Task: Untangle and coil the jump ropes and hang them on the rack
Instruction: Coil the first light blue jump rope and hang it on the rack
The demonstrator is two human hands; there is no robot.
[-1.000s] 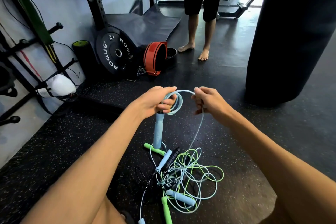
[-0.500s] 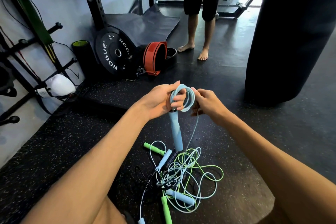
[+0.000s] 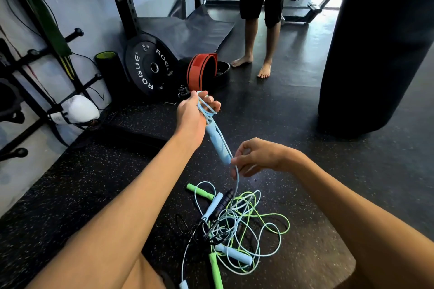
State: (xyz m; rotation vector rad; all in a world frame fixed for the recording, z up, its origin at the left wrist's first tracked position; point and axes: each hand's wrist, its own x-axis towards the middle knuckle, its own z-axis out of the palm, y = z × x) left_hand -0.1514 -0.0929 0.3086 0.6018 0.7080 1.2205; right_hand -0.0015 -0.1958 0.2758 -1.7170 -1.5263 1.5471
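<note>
Blue cord is what you are working on: your left hand point(image 3: 191, 115) is closed around the top of the light-blue handle point(image 3: 217, 142), with a few small coils point(image 3: 204, 107) trapped over its fingers so they cannot spring loose. Your right hand point(image 3: 257, 157) pinches the same cord just below the handle's lower end, probably to draw slack up for the next loop. From that pinch the cord drops to the tangled pile point(image 3: 237, 225) on the rubber floor point(image 3: 317, 206) between your forearms, where green, blue and black ropes still cross one another. The wall rack point(image 3: 35, 63) stands at the floor's left edge, well apart from your hands, so hanging looks some way off.
</note>
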